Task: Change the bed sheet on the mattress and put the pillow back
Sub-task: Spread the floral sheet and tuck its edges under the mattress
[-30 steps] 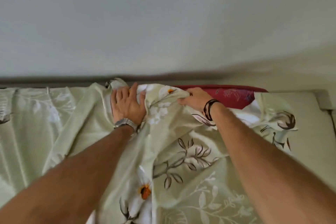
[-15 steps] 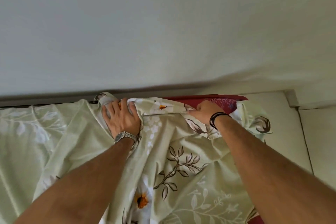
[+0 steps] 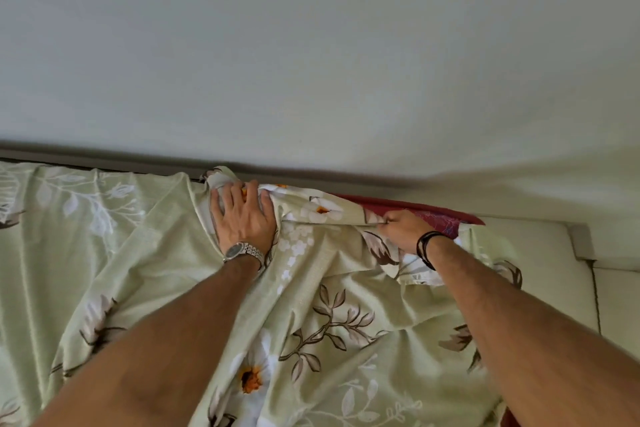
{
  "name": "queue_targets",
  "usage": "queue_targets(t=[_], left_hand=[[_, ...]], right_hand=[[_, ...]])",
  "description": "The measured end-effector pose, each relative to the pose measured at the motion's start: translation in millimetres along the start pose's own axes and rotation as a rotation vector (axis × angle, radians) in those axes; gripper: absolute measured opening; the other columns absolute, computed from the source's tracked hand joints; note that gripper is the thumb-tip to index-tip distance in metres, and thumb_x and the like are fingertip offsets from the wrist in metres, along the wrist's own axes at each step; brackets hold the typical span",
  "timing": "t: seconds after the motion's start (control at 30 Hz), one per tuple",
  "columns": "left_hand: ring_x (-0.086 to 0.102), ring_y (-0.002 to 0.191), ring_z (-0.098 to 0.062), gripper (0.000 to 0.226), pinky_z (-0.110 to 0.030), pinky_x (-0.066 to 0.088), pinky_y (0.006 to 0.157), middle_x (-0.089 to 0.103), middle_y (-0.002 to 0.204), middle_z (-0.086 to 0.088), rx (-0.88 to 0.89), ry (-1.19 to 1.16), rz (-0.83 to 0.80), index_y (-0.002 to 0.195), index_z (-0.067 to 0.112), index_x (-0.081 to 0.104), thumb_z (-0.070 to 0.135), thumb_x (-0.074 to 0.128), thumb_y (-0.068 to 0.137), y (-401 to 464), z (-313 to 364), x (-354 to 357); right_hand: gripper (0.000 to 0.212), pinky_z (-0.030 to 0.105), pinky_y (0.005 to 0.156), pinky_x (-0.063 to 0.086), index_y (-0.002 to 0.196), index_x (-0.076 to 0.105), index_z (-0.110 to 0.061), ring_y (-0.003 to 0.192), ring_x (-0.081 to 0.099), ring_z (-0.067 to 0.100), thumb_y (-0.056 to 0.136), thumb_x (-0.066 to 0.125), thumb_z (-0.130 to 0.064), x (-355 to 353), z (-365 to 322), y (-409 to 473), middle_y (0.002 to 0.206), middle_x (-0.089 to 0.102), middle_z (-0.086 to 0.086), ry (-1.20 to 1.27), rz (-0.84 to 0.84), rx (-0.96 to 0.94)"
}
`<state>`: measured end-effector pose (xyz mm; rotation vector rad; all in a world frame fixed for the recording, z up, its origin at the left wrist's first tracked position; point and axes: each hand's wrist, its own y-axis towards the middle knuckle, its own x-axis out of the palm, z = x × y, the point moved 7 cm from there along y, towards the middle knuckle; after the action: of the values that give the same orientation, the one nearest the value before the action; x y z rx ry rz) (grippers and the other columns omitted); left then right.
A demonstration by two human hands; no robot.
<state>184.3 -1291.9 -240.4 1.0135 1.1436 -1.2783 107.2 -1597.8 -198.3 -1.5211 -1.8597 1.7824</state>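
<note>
the green floral sheet lies over most of the mattress, left hand flat on it by the wall, right hand pinching its untucked edge, pillow unseen.

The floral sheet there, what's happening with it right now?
A person is fitting a pale green floral bed sheet along the far edge of the mattress by the wall. The left hand presses bunched fabric down at the edge, while the right hand pinches a fold beside it. A strip of red patterned fabric is uncovered there. No pillow is in view.
</note>
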Motion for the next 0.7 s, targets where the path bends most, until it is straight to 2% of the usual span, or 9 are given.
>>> queue_targets(t=[0.13,0.2,0.27,0.33,0.43,0.53,0.57,0.63,0.7], left_hand=[[0.023,0.152,-0.029,0.053,-0.050,0.003,0.127,0.039,0.158,-0.011,-0.217,-0.064,-0.014,0.152,0.022,0.042,0.044,0.030,0.106,-15.3,16.9,5.5],[0.015,0.156,-0.030,0.057,-0.052,0.001,0.127,0.030,0.164,-0.012,-0.306,-0.105,-0.023,0.157,0.022,0.035,0.046,0.030,0.105,-23.5,41.4,10.8],[0.010,0.157,-0.029,0.060,-0.055,0.000,0.126,0.026,0.166,-0.009,-0.372,-0.122,-0.061,0.158,0.025,0.032,0.049,0.028,0.104,-29.2,67.1,16.9],[0.012,0.156,-0.026,0.057,-0.055,-0.005,0.125,0.030,0.165,-0.002,-0.341,-0.213,-0.146,0.155,0.029,0.036,0.048,0.030,0.102,-28.4,95.1,19.7],[0.034,0.148,-0.029,0.052,-0.051,0.011,0.124,0.049,0.151,-0.005,-0.183,-0.399,-0.164,0.147,0.027,0.045,0.037,0.035,0.098,-33.3,138.8,1.3],[0.039,0.143,-0.029,0.051,-0.051,0.025,0.120,0.044,0.155,-0.008,-0.163,-0.199,0.005,0.147,0.020,0.046,0.037,0.039,0.099,-66.1,169.8,-22.8],[0.037,0.143,-0.028,0.052,-0.052,0.025,0.120,0.040,0.157,-0.006,-0.156,-0.147,0.014,0.148,0.022,0.043,0.041,0.040,0.099,-82.1,182.6,-21.1],[0.029,0.147,-0.028,0.058,-0.055,0.019,0.122,0.032,0.162,-0.004,-0.068,-0.130,-0.061,0.153,0.025,0.036,0.048,0.040,0.100,-111.0,220.0,-8.7],[0.029,0.147,-0.028,0.061,-0.055,0.015,0.123,0.033,0.160,-0.004,0.037,-0.114,-0.122,0.153,0.025,0.036,0.056,0.039,0.100,-136.4,257.4,3.1]], right_hand=[[0.015,0.028,0.064,0.043,0.100,0.061,-0.019,0.082,0.059,0.022,0.105,0.048,-0.026,-15.2,6.8,23.4,0.094,0.065,0.005,-0.020,0.025,-0.065],[0.032,0.031,0.078,0.048,0.113,0.062,-0.014,0.096,0.064,0.028,0.109,0.039,-0.036,-22.6,13.7,37.6,0.109,0.068,0.011,0.002,0.049,-0.102],[0.051,0.032,0.083,0.046,0.110,0.065,-0.008,0.100,0.064,0.030,0.110,0.030,-0.046,-28.8,23.1,49.2,0.108,0.068,0.014,0.078,0.040,-0.104],[0.054,0.030,0.079,0.043,0.100,0.065,-0.004,0.097,0.064,0.032,0.111,0.032,-0.044,-38.1,32.5,55.5,0.101,0.066,0.015,0.179,0.032,-0.050],[0.059,0.037,0.088,0.050,0.111,0.069,0.004,0.111,0.065,0.038,0.107,0.041,-0.048,-59.4,59.5,63.4,0.114,0.068,0.020,0.346,0.126,0.035],[0.043,0.048,0.090,0.058,0.092,0.071,-0.007,0.102,0.069,0.036,0.099,0.060,-0.047,-93.4,83.7,69.0,0.111,0.073,0.019,0.446,0.237,-0.007],[0.035,0.046,0.087,0.060,0.089,0.072,-0.009,0.094,0.070,0.032,0.095,0.068,-0.043,-105.5,90.3,68.0,0.110,0.074,0.019,0.479,0.236,-0.033],[0.028,0.031,0.065,0.062,0.086,0.071,-0.011,0.076,0.069,0.021,0.089,0.079,-0.038,-122.0,105.4,64.7,0.098,0.075,0.010,0.567,0.101,-0.058],[0.037,0.026,0.058,0.059,0.099,0.075,-0.010,0.075,0.072,0.020,0.084,0.082,-0.043,-122.9,120.4,56.8,0.097,0.076,0.007,0.543,-0.250,-0.014]])
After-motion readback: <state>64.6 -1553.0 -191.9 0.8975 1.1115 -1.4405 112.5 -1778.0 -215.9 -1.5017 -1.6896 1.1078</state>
